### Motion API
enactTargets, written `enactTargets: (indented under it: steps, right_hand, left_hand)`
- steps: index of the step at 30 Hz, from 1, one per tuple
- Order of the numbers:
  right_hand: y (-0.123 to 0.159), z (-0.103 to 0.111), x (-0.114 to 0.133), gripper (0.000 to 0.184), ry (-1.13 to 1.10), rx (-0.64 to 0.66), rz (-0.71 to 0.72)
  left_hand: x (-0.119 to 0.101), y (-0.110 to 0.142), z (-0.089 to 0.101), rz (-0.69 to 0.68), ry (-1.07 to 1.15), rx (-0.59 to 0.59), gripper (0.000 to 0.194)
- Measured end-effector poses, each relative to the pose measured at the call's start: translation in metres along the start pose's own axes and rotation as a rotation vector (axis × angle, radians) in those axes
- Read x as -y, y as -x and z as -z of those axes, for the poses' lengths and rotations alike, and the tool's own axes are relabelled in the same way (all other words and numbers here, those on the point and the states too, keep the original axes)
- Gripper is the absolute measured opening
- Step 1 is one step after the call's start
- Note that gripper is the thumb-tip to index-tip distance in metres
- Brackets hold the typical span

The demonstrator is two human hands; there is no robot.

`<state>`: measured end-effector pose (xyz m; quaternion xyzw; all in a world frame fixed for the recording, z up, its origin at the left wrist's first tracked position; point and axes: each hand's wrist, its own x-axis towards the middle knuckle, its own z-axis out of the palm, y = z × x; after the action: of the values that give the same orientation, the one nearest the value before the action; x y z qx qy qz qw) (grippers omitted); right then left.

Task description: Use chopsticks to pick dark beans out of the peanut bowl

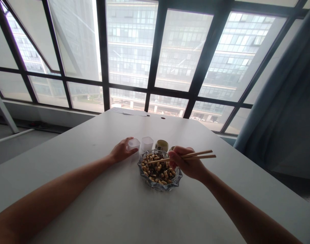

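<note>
My right hand grips a pair of wooden chopsticks, their tips reaching left over a scalloped glass bowl. Peanuts in the shell fill this bowl, mixed with small dark pieces that look like seeds. My left hand is wrapped round a small translucent plastic cup just left of the bowl. A second translucent cup stands beside it. Behind the bowl is a yellowish cup with dark characters; another cup is mostly hidden by my right hand. Whether the chopstick tips pinch a peanut, I cannot tell.
Everything stands on a long white table. At its far end lie some white papers and a small dark round spot. Large windows rise beyond it. A blue-grey curtain hangs at the right, and a white metal frame stands at the left.
</note>
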<state>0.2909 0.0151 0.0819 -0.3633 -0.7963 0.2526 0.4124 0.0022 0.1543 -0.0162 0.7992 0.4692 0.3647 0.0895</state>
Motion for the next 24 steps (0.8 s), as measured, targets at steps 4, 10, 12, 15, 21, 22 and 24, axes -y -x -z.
enactTargets:
  steps: [4, 10, 12, 15, 21, 22, 24]
  right_hand:
    - [-0.003, 0.011, -0.003, 0.05, -0.073, -0.182, -0.072]
    - [-0.007, 0.031, -0.009, 0.052, -0.075, -0.334, -0.121]
    - [-0.008, 0.034, -0.012, 0.052, -0.076, -0.349, -0.135]
    - [-0.009, 0.035, -0.017, 0.055, -0.08, -0.372, -0.152]
    - [-0.011, 0.035, -0.021, 0.059, -0.1, -0.42, -0.176]
    - [-0.011, 0.036, -0.021, 0.059, -0.1, -0.423, -0.18]
    - [-0.011, 0.036, -0.022, 0.06, -0.097, -0.424, -0.189]
  left_hand:
    - [-0.001, 0.0, 0.0, 0.01, 0.0, 0.008, 0.073]
    - [-0.004, 0.001, 0.003, 0.013, 0.003, 0.012, 0.074]
    - [-0.005, 0.001, 0.003, 0.017, 0.004, 0.019, 0.075]
    - [-0.003, 0.001, 0.002, 0.016, 0.005, 0.021, 0.076]
    - [0.0, 0.001, 0.0, 0.008, 0.006, 0.011, 0.074]
    - [0.0, 0.001, 0.0, 0.011, 0.005, 0.012, 0.075]
    - [-0.001, 0.001, 0.0, 0.015, 0.001, 0.016, 0.075]
